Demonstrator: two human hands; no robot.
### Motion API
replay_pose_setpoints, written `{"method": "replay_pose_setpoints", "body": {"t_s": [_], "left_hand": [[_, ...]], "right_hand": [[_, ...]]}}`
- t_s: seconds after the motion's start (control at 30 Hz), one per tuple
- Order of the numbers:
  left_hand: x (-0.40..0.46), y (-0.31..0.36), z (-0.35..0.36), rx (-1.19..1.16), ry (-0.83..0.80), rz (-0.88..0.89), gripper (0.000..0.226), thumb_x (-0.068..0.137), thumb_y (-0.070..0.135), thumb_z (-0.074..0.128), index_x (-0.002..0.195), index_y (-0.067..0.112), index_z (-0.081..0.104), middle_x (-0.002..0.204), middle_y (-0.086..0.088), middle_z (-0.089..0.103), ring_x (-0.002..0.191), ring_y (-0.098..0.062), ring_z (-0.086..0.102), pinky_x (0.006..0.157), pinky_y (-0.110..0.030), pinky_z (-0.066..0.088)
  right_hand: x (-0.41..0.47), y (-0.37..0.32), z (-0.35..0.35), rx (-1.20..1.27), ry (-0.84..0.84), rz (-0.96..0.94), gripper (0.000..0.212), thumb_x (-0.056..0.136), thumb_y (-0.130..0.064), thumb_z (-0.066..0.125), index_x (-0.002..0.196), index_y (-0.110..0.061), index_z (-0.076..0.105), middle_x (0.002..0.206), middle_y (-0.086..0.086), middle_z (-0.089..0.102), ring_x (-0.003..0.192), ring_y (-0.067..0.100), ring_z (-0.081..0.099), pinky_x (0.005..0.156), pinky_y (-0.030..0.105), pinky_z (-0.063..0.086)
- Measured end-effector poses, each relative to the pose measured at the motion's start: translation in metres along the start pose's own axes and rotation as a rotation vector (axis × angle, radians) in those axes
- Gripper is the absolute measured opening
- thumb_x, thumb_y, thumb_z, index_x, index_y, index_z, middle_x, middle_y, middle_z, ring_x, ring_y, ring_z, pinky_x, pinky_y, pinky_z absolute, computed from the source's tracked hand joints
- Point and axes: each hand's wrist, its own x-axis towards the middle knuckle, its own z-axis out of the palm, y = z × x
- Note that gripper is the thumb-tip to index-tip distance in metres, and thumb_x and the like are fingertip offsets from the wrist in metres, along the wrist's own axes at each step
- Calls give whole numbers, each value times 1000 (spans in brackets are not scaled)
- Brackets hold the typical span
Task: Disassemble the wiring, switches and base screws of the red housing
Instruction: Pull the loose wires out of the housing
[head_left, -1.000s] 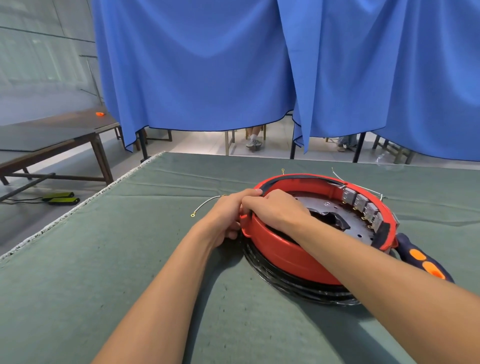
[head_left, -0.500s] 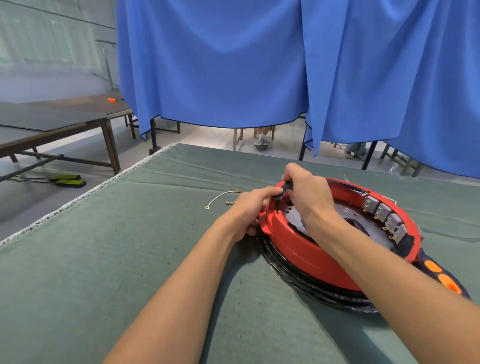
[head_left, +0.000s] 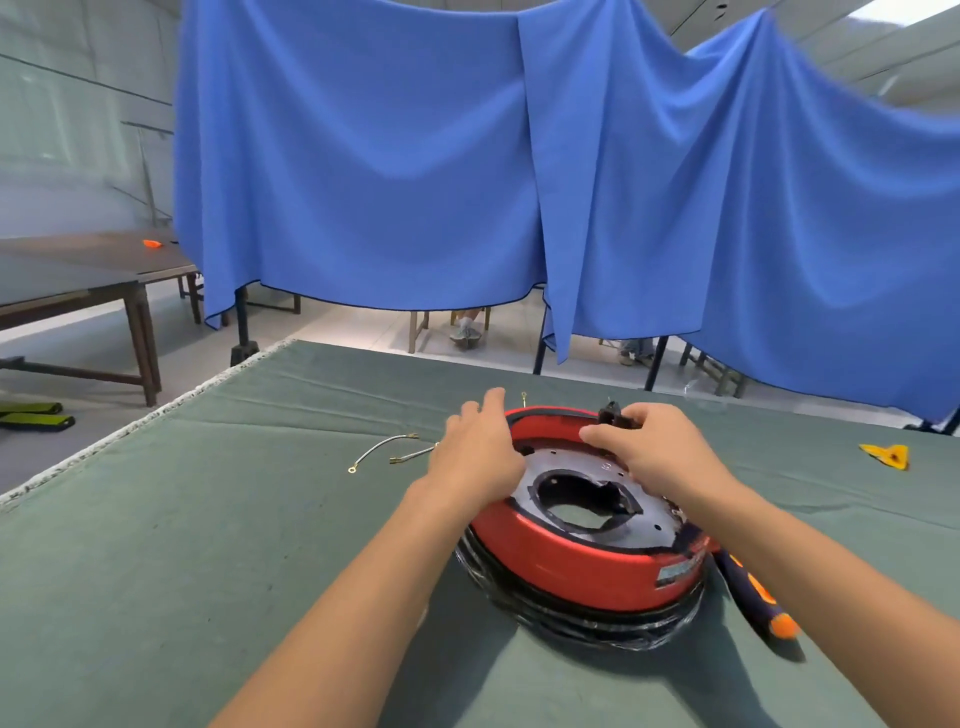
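Blue curtains (head_left: 363, 156) hang behind a table covered in green cloth (head_left: 156, 571), and the red housing (head_left: 587, 561) sits on that cloth right in front of the person, resting on a black coil.

From the head camera, the only view, the left hand (head_left: 480, 457) lies on the housing's left rim with fingers fairly straight, resting rather than gripping. The right hand (head_left: 654, 452) reaches over the far rim and pinches a small black part (head_left: 613, 415), probably a switch, between curled fingers and thumb. That part sits at the far edge, beyond both hands and nearer the right one, so pulling it free looks like the right hand's job while the left steadies the housing.

Two loose wires (head_left: 384, 452) lie just left of the housing; a screwdriver (head_left: 753, 597) lies by its right side.
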Motion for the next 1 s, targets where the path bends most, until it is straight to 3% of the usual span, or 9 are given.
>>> {"method": "replay_pose_setpoints", "body": {"t_s": [0.1,0.27,0.37,0.47,0.53,0.67,0.77,0.87,1.0], "left_hand": [[3,-10,-10,-4,-51,65,62,82,4,47,142,18,33,139,-10,47,126,-30,45,102,-41,39],[3,-34,-37,37,6,38,47,78,0,44,117,20,60,123,-7,61,115,-29,54,96,-41,44],[-1,-40,-53,102,24,-32,44,78,2,44,111,22,65,119,-6,63,111,-28,56,94,-40,46],[-12,-26,-56,246,56,-46,34,81,9,47,106,21,67,112,-6,66,105,-28,58,88,-36,48],[-22,-3,-46,302,72,69,30,83,13,47,103,20,68,110,-5,67,103,-28,58,86,-36,49],[-45,44,-15,82,-90,349,18,86,21,48,85,20,66,94,-2,69,90,-25,59,80,-39,50],[-55,60,5,62,-112,390,29,84,42,50,71,18,58,75,-1,64,76,-25,56,65,-36,45],[-56,60,15,114,-89,382,28,77,49,56,72,22,50,78,3,61,78,-23,55,61,-35,39],[-49,57,15,104,-109,381,27,75,44,60,71,18,53,73,2,60,75,-22,56,60,-34,41]], "right_hand": [[-3,10,-11,-18,62,-21,34,82,-39,69,68,-13,53,58,1,53,57,21,47,59,31,37],[-11,22,-18,-220,277,-49,43,88,-53,54,68,-16,50,63,-3,58,67,21,54,55,32,35],[-11,30,-11,-136,242,-35,46,90,-53,52,74,-10,57,68,3,64,71,24,58,61,34,42],[-12,36,5,-39,173,-26,50,90,-53,51,65,-10,52,63,3,59,65,23,54,58,33,37],[-11,38,15,-8,170,-36,49,91,-54,50,62,-14,45,60,0,54,62,22,50,57,33,34],[-1,46,24,134,177,2,40,89,-52,53,74,-14,51,68,2,62,65,23,55,62,36,43],[9,65,24,214,229,92,32,86,-45,61,75,-17,50,70,1,58,69,25,53,61,36,42],[15,82,24,53,236,140,31,87,-42,61,76,-18,48,75,0,58,81,28,54,64,35,41],[24,88,21,-195,164,132,30,91,-50,51,93,-20,50,101,8,63,98,31,57,78,37,44]]}}
